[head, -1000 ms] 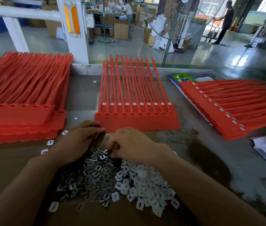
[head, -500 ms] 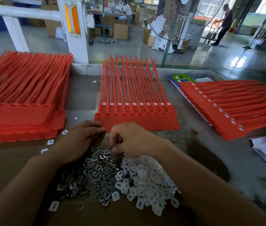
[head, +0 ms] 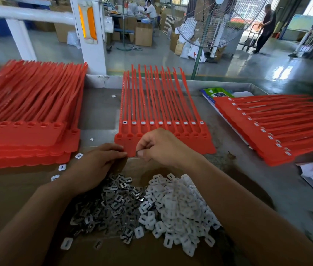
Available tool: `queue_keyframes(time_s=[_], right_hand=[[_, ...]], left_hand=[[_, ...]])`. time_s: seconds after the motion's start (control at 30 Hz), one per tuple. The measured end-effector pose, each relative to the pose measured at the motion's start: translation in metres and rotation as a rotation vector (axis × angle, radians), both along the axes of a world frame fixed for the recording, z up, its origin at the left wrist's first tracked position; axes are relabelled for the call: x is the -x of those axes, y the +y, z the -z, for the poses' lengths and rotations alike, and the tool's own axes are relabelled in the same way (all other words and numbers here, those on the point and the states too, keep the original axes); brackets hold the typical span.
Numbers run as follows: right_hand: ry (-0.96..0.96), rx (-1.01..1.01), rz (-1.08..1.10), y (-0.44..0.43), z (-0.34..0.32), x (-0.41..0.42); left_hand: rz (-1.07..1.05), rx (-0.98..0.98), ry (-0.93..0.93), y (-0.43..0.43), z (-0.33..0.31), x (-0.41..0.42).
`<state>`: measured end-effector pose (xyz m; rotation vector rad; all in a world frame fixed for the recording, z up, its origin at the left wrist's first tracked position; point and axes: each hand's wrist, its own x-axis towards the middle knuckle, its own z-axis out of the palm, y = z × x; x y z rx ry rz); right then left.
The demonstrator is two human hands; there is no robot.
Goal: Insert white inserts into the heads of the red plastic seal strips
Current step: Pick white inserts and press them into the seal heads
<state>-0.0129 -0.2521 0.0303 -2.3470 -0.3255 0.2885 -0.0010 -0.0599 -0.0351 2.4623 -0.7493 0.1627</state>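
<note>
The middle sheet of red seal strips [head: 190,143] is taken as the mark here, its heads turned toward the person. Across those heads a full row of seated white pieces [head: 160,122] is seen, so this top layer is judged filled. Just nearer than that row, a second line of red pockets is seen bare. It is judged to be a layer underneath, not yet served.

At the sheet's near left corner the left hand [head: 94,166] is laid, fingers fairly straight and resting on the red edge, nothing held. Just right of it, at the near edge, the right hand [head: 163,146] is curled, and a small dark piece [head: 138,151] is pinched between thumb and forefinger. Whether that piece is metal or an insert cannot be told.

Nearer than the sheet, on cardboard [head: 8,189], the loose white inserts [head: 178,204] are heaped, with grey metal clips [head: 113,204] heaped to their left. Plenty is left!

Well to the sheet's left, a left-hand stack [head: 23,135] is shown with open, empty heads: work to come. Well to its right, a right-hand stack [head: 278,131] is shown with white in its heads: judged finished.
</note>
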Motion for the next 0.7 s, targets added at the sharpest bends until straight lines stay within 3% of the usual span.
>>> queue_keyframes(time_s=[0.7], right_hand=[[0.032,-0.164,0.224,0.026,0.009,-0.056]], left_hand=[[0.021,0.021,-0.006,0.002,0.000,-0.001]])
